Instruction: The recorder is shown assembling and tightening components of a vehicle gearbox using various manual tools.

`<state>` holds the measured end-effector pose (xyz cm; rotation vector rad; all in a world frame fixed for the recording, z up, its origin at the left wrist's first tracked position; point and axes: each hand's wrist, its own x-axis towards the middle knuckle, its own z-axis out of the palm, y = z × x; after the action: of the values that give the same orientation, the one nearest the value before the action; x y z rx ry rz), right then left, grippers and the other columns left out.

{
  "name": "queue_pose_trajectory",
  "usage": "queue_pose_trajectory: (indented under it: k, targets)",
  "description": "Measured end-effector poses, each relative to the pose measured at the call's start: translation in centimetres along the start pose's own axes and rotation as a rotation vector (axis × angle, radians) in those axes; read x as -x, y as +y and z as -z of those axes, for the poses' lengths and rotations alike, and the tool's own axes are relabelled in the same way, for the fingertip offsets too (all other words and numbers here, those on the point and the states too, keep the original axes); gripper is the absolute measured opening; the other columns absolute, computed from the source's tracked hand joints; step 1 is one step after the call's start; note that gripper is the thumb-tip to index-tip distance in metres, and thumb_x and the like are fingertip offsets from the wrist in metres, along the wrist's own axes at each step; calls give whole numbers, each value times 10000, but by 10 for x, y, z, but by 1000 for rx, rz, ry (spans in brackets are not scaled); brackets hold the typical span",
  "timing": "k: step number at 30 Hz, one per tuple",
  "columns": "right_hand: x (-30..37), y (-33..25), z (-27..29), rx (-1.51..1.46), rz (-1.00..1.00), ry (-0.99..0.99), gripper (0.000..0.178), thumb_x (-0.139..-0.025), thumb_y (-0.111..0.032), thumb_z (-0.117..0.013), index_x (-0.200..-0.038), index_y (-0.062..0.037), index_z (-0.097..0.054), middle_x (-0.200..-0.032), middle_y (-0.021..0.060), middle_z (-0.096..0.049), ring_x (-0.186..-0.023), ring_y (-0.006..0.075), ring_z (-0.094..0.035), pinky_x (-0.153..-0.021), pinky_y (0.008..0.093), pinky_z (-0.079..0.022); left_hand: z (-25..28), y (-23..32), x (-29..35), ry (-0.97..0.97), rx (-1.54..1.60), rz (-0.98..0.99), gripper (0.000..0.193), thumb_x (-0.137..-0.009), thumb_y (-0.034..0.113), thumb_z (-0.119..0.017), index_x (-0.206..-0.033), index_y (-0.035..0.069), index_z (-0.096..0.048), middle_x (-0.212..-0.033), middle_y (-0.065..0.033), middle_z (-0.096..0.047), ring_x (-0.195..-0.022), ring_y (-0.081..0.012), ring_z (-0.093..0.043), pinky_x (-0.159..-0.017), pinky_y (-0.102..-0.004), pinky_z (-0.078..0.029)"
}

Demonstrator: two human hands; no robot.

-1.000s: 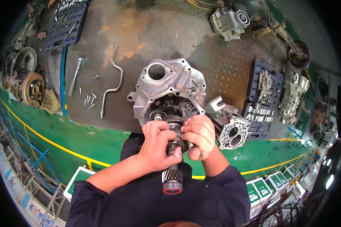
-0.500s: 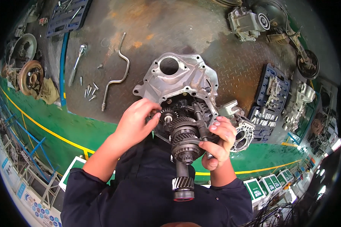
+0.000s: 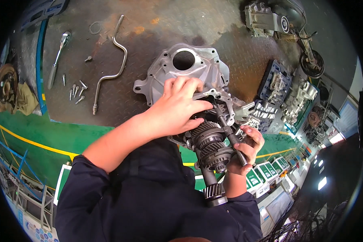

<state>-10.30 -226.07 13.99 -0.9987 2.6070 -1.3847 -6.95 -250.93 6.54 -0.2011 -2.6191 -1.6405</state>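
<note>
Silver housing (image 3: 207, 66) at bench (image 3: 149, 34) edge, left hand (image 3: 177, 105) spread over its rim, right hand (image 3: 249, 148) pinching a rod (image 3: 230, 135) — open room beyond

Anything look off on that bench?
Slightly: loose bolts lie scattered left of the housing, outside any tray. The bench has rust-coloured stains and a dark patch, maybe oil; can't confirm. The gears jut past its edge. No breakage visible.

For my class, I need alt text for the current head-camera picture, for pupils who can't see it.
A person's left hand is over a metal housing while the right hand holds a dark rod beside stacked gears. A bent metal bar, a ratchet and loose bolts lie on the worktable to the left.
</note>
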Motion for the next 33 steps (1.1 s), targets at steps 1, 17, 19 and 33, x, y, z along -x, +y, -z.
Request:
queue_pose_trajectory:
  k: [1,17,19,33]
  targets:
    - [-1,0,-3,-11,0,23,664,-992,-562,-202,-844,-49,-595,-1117,217,-510,-1038,362,-531,-882,517,-489,0,-3,-4,-26,-23,-5,462,-662,225,-840,-1082,133,-670,-1167,-128,-468,-1173,-345,-416,-976,-464,-321]
    - [3,-1,-7,-16,-57,132,674,-1001,-575,-230,-880,-39,-621,-1127,203,-507,-961,360,-563,-811,464,-506,25,-15,4,201,35,-149,224,-644,205,-824,-828,163,-703,-1099,-83,-578,-1008,-289,-506,-883,-414,-365]
    - [1,-2,-9,-35,-52,136,669,-1000,-577,-245,-883,-39,-626,-1132,194,-513,-971,361,-569,-823,460,-496,40,-22,19,192,47,-41,341,-679,134,-774,-1006,92,-684,-1111,-119,-578,-998,-291,-520,-863,-406,-425]
    - [2,-3,-9,-71,-95,127,684,-986,-603,-248,-891,-46,-632,-1063,186,-520,-943,356,-571,-768,454,-516,7,-13,32,32,14,302,468,-698,88,-793,-1125,28,-610,-1077,-126,-587,-1013,-333,-542,-894,-410,-441]
